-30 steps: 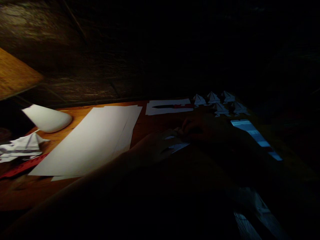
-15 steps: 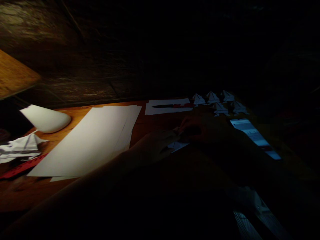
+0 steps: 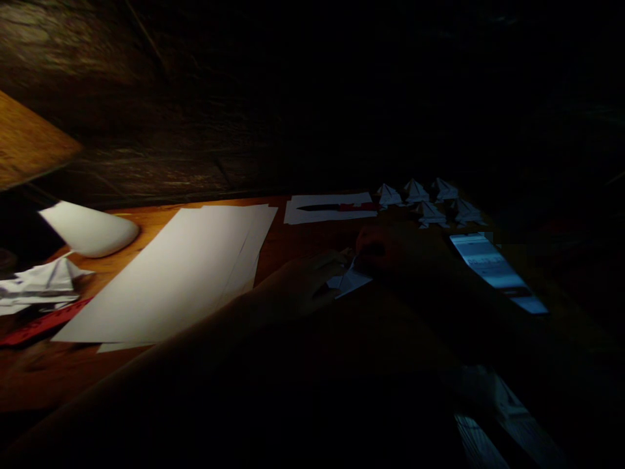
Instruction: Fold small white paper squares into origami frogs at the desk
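Note:
The scene is very dark. My left hand (image 3: 301, 283) rests on the wooden table (image 3: 146, 225), its fingers pressed onto a small folded piece of white paper (image 3: 349, 281). My right hand (image 3: 390, 251) meets it from the right, fingertips pinched at the paper's upper tip. Both hands hold this same piece. Several finished folded paper figures (image 3: 424, 198) stand in a group just behind my right hand.
A stack of white paper sheets (image 3: 185, 273) lies at the left. Behind it are a white lamp head (image 3: 90, 228), crumpled paper (image 3: 39, 283) and a red ruler (image 3: 41, 322). A knife lies on a paper sheet (image 3: 332, 208). A lit phone (image 3: 495, 270) lies at the right.
The folded paper between my hands shows more now and its tip has risen. My right hand's fingers have shifted slightly on it. The phone screen looks brighter.

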The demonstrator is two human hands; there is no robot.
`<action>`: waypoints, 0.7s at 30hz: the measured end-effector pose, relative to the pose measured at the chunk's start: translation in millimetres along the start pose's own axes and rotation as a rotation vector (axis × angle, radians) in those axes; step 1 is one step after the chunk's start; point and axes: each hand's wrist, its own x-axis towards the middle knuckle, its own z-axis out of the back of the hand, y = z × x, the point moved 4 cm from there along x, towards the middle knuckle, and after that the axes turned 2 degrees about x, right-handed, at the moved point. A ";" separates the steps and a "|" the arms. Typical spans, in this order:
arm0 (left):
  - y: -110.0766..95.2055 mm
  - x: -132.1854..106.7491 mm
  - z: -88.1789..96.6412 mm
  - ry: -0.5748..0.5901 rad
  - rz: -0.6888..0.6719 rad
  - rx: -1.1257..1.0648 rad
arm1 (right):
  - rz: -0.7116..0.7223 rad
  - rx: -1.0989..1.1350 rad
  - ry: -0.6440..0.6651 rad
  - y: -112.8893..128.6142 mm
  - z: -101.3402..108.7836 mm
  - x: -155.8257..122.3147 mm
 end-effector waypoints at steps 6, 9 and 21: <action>0.6 -0.7 1.4 -0.050 -0.011 -0.022 | 0.048 -0.010 0.006 0.9 -1.5 1.2; 1.7 -1.4 1.0 -0.062 -0.011 -0.025 | 0.016 -0.043 -0.006 1.3 -2.6 2.3; 0.5 0.7 0.2 -0.023 0.002 0.013 | -0.140 -0.067 -0.056 5.1 -0.4 3.6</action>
